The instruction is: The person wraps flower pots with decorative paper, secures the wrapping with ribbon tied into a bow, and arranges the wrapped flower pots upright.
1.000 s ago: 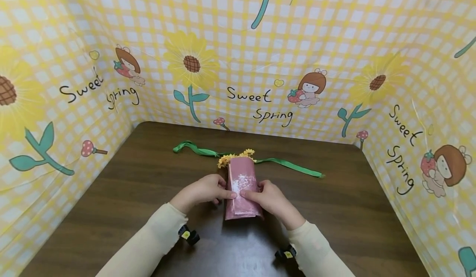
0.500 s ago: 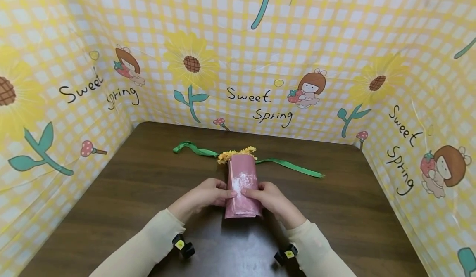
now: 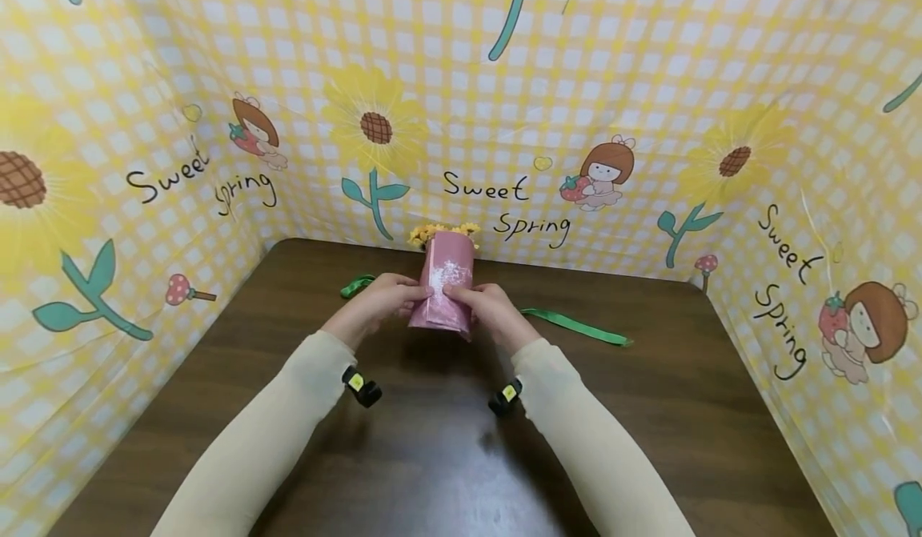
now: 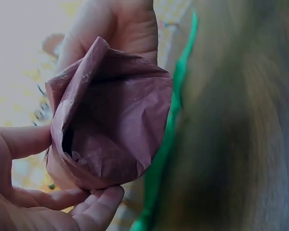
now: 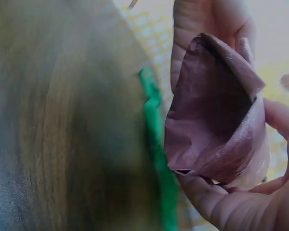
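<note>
Both hands hold a pink paper-wrapped bouquet [image 3: 448, 281], its yellow flowers [image 3: 439, 233] showing at the far end. My left hand [image 3: 385, 301] grips the wrap's left side, thumb on the front and fingers behind. On the right side my right hand [image 3: 490, 309] grips it the same way, the two thumbs close together. Both wrist views look into the wrap's open lower end, where the crumpled pink paper [image 4: 120, 115] forms a hollow tube with an overlapping fold. The bouquet is raised over the table, with a shadow beneath it.
A green ribbon [image 3: 576, 326] lies across the back of the brown wooden table [image 3: 403, 457], behind and below the bouquet; its middle is hidden. A yellow checked cloth [image 3: 461, 105] with printed flowers stands around the back and both sides.
Both hands have lifted the bouquet and carried it away from the body, toward the back of the table above the ribbon. The ribbon stays where it was.
</note>
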